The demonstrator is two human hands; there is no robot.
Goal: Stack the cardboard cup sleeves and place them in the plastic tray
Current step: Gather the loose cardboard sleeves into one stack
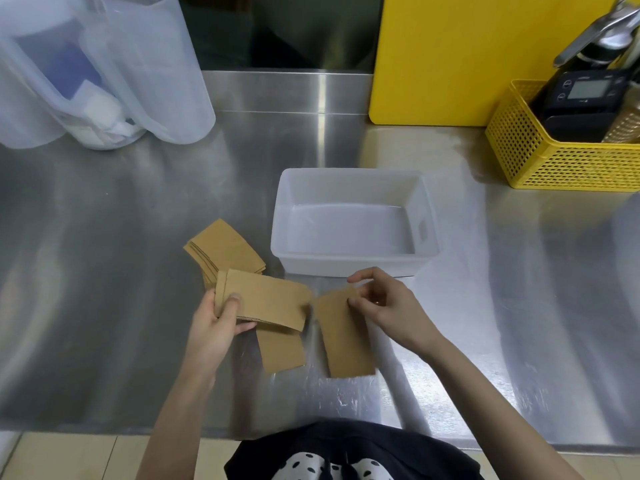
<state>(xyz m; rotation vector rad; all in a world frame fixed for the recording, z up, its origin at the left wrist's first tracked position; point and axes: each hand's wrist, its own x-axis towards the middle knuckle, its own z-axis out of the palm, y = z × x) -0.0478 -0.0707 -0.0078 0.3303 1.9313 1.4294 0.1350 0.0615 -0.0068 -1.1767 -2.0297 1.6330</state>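
Observation:
My left hand (216,323) grips a small stack of flat brown cardboard sleeves (268,301) by its left end, just above the steel counter. My right hand (384,306) pinches the top edge of a single sleeve (343,341) that hangs down toward me. Another loose sleeve (282,351) lies on the counter under the held stack. A fanned pile of several sleeves (223,247) rests further back on the left. The translucent white plastic tray (349,263) stands just beyond both hands with nothing in it.
Large translucent plastic jugs (104,71) stand at the back left. A yellow cutting board (467,57) leans on the back wall. A yellow perforated basket (561,161) with a black scale sits at the back right. The counter's front edge (104,429) is near my body.

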